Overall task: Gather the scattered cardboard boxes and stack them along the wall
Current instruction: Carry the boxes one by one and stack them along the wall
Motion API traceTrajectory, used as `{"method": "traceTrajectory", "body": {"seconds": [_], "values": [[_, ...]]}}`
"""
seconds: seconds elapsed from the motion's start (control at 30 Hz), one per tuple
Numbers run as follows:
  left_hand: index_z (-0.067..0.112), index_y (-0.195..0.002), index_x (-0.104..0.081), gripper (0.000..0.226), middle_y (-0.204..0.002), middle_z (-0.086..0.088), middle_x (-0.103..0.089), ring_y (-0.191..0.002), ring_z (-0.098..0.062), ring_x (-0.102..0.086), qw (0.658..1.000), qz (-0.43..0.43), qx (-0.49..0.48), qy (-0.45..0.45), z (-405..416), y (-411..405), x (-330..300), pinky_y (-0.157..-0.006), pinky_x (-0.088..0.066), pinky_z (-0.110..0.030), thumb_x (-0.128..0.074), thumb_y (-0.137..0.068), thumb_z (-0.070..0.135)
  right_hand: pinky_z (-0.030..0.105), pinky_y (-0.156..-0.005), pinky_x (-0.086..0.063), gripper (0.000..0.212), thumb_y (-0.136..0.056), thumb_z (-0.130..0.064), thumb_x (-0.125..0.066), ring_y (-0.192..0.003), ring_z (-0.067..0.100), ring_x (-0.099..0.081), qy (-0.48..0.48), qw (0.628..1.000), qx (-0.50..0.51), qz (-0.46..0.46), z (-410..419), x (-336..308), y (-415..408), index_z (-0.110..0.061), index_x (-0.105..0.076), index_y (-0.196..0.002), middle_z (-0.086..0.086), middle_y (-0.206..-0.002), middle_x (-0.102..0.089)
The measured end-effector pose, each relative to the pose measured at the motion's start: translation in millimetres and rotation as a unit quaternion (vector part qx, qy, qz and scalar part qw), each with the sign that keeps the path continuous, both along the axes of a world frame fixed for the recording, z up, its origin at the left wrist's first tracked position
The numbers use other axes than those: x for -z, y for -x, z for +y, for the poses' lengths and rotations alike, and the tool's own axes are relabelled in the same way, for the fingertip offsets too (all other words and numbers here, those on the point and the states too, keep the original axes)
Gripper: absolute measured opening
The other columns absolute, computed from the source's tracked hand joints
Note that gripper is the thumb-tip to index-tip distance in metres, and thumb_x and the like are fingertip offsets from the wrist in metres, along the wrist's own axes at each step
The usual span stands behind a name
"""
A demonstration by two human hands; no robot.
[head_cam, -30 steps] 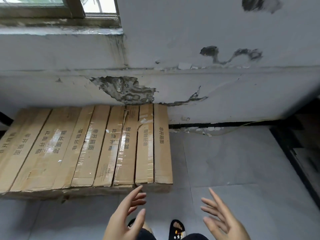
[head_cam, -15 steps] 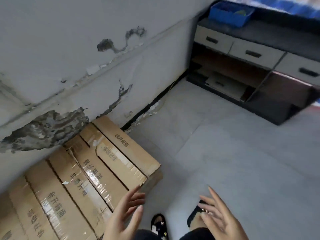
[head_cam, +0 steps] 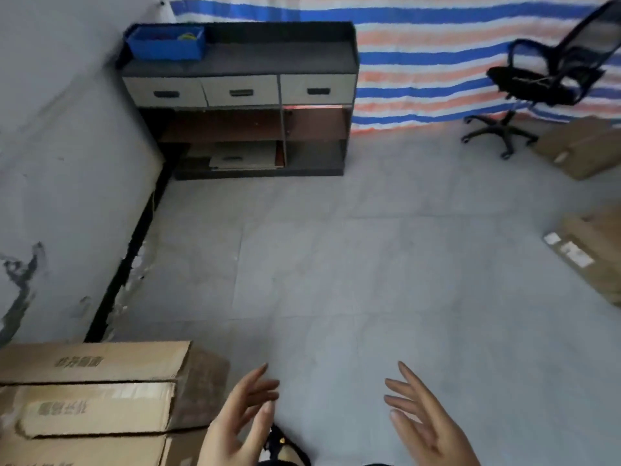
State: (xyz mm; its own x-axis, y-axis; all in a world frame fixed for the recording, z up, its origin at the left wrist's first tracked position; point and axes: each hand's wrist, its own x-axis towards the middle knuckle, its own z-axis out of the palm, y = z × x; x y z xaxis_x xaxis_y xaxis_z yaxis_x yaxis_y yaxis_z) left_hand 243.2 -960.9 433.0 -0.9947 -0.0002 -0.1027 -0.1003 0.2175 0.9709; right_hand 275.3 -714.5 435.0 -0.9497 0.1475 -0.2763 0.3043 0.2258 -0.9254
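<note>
Head view, left to right: your stacked cardboard boxes (head_cam: pixel 94 398) sit at lower left, lying flat side by side against the base of the scuffed white wall (head_cam: pixel 67 179), printing on their tops too blurred to read. Just right of them your left hand (head_cam: pixel 238 422) hovers over the floor, fingers loosely spread, holding nothing, apart from the nearest box. Between your hands, at the bottom edge, a dark sandal (head_cam: pixel 282 445) shows. Your right hand (head_cam: pixel 426 422) hangs beside it, palm turned inward, fingers straight and spread, also holding nothing. Grey tiled floor (head_cam: pixel 336 264) runs ahead to a dark cabinet (head_cam: pixel 242 99) with three pale drawers in the far corner; a blue bin (head_cam: pixel 164 43) stands on its left end. Behind it hangs a blue, white and orange striped tarp (head_cam: pixel 437 62). Far right: black office chair (head_cam: pixel 537 79), and two more cardboard boxes, one near the chair base (head_cam: pixel 578 149), one nearer you (head_cam: pixel 594 253), both well apart from the stack.
</note>
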Motion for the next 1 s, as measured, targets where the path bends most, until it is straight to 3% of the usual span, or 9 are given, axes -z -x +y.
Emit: {"method": "traceTrajectory", "body": {"seconds": [0.2,0.33,0.37,0.43,0.53,0.63,0.77,0.87,1.0], "values": [[0.062,-0.097,-0.060,0.047,-0.091,0.014,-0.072,-0.083,-0.009,-0.070,0.990,0.016,0.143,0.015,138.2,-36.4,6.7,-0.078,-0.049,-0.010,-0.058,-0.072,0.022,0.005,-0.074,-0.046,0.062,-0.071,-0.013,-0.078,-0.098,-0.001,-0.065,0.057,0.988,0.139,-0.034,126.8,-3.4,-96.1,-0.038,-0.051,-0.120,-0.019,-0.104,-0.068],[0.074,-0.091,-0.051,0.075,-0.094,0.027,-0.068,-0.087,-0.002,-0.068,0.954,-0.034,0.293,0.055,228.2,-53.7,14.6,-0.084,-0.049,-0.015,-0.054,-0.085,0.000,0.004,-0.067,-0.047,0.063,-0.058,-0.042,-0.085,-0.090,0.000,-0.066,0.065,0.963,0.262,-0.029,194.5,-3.4,-157.0,-0.040,-0.049,-0.109,-0.011,-0.102,-0.070],[0.073,-0.094,-0.051,0.070,-0.093,0.027,-0.068,-0.087,-0.001,-0.068,0.946,-0.025,0.317,0.061,248.4,-58.2,11.7,-0.084,-0.048,-0.012,-0.057,-0.082,0.004,0.005,-0.067,-0.047,0.065,-0.056,-0.037,-0.088,-0.086,-0.001,-0.067,0.052,0.951,0.306,-0.013,207.9,0.9,-172.9,-0.041,-0.052,-0.110,-0.009,-0.101,-0.071],[0.067,-0.097,-0.058,0.050,-0.096,0.023,-0.069,-0.090,0.000,-0.067,0.934,-0.047,0.352,0.023,282.1,-57.4,-4.7,-0.085,-0.046,-0.010,-0.065,-0.070,0.025,0.004,-0.066,-0.047,0.067,-0.073,0.001,-0.073,-0.082,-0.003,-0.067,0.050,0.935,0.351,-0.002,230.1,7.0,-197.0,-0.053,-0.057,-0.109,-0.009,-0.101,-0.072],[0.056,-0.122,-0.044,0.054,-0.118,0.027,-0.058,-0.112,0.005,-0.055,0.854,-0.169,0.491,-0.002,325.8,-53.2,-18.9,-0.095,-0.042,-0.012,-0.066,-0.078,0.034,0.003,-0.063,-0.046,0.073,-0.081,0.013,-0.059,-0.078,-0.006,-0.066,0.063,0.915,0.398,-0.012,259.2,12.5,-215.8,-0.051,-0.055,-0.115,-0.009,-0.102,-0.070],[0.069,-0.095,-0.058,0.061,-0.093,0.021,-0.071,-0.089,-0.001,-0.067,0.906,-0.046,0.418,0.046,368.8,-54.5,-9.3,-0.081,-0.046,-0.006,-0.059,-0.075,0.012,0.003,-0.062,-0.046,0.056,-0.082,0.012,-0.057,-0.074,-0.010,-0.065,0.093,0.902,0.421,-0.026,286.3,20.3,-223.9,-0.029,-0.047,-0.119,-0.006,-0.106,-0.062],[0.071,-0.089,-0.054,0.079,-0.087,0.024,-0.068,-0.083,-0.001,-0.067,0.906,-0.036,0.413,0.079,431.0,-51.4,1.8,-0.078,-0.046,-0.006,-0.055,-0.082,-0.008,0.005,-0.063,-0.047,0.061,-0.082,0.012,-0.056,-0.074,-0.012,-0.064,0.126,0.889,0.438,-0.040,335.8,30.6,-219.4,-0.029,-0.042,-0.126,-0.005,-0.106,-0.059],[0.073,-0.086,-0.054,0.062,-0.090,0.009,-0.072,-0.083,-0.001,-0.067,0.901,-0.037,0.427,0.070,486.2,-28.8,5.1,-0.079,-0.047,-0.007,-0.052,-0.068,0.014,0.005,-0.061,-0.047,0.080,-0.082,0.013,-0.055,-0.070,-0.010,-0.065,0.121,0.878,0.463,-0.028,380.5,37.2,-203.1,-0.063,-0.055,-0.106,0.000,-0.106,-0.061],[0.076,-0.086,-0.052,0.060,-0.091,0.008,-0.072,-0.084,-0.002,-0.067,0.890,-0.043,0.449,0.062,573.3,10.2,10.0,-0.077,-0.047,-0.007,-0.049,-0.064,0.020,0.003,-0.061,-0.046,0.068,-0.082,0.013,-0.056,-0.071,-0.011,-0.064,0.099,0.868,0.487,-0.018,452.9,35.2,-171.7,-0.045,-0.049,-0.117,0.007,-0.111,-0.062]]}}
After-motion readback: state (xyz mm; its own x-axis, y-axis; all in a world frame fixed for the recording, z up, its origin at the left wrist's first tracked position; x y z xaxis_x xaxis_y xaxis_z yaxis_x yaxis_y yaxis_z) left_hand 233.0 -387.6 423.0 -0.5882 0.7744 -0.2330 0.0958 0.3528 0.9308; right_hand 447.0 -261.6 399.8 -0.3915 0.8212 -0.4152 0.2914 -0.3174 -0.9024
